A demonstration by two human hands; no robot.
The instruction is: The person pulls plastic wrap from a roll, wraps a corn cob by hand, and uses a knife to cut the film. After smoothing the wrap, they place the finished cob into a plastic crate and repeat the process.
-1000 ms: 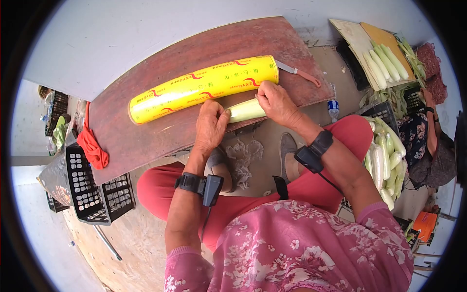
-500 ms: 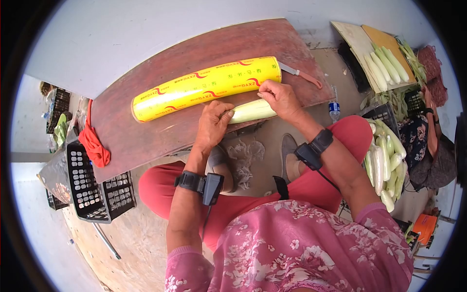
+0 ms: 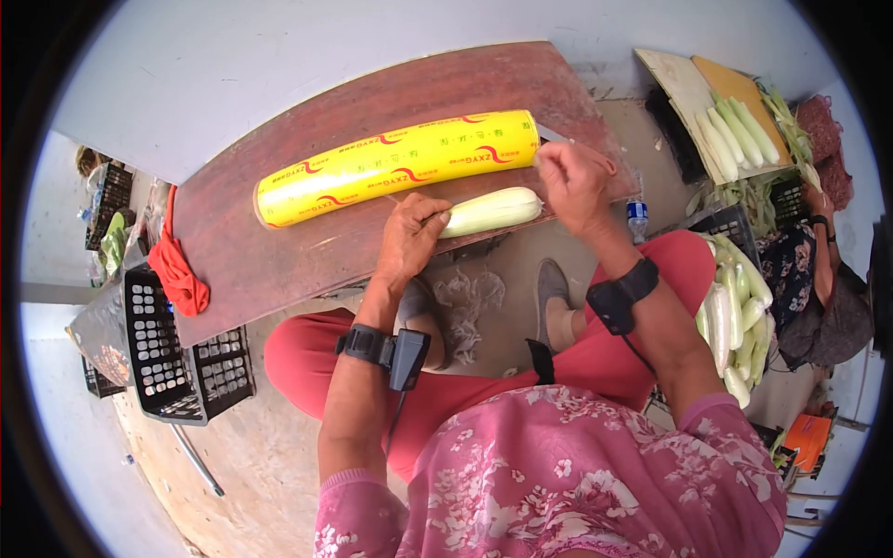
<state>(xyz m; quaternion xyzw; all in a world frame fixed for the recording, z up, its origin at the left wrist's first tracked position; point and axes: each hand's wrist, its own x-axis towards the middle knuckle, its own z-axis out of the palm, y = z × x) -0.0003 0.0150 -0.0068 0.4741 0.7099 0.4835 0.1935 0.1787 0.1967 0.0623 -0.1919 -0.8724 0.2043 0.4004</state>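
My left hand (image 3: 412,234) is closed on the left end of a pale green, elongated vegetable (image 3: 493,211), which lies along the near edge of the table. Its right end is rounded and bare. Just behind it rests a big roll of yellow cling film (image 3: 400,167) with red and green print. Off the right end of the roll, my right hand (image 3: 577,186) is raised with its fingers pinched together; what they hold, if anything, cannot be made out. A knife (image 3: 558,136) lies partly hidden behind that hand.
The reddish board table (image 3: 372,107) stands against the wall. A red cloth (image 3: 181,274) hangs at its left corner above a black crate (image 3: 158,344). To the right are a water bottle (image 3: 637,219), a heap of similar vegetables (image 3: 739,316) and another person (image 3: 819,270).
My right hand has moved right, off the vegetable and past the roll's end, uncovering the vegetable's right end. My left hand stays on the left end.
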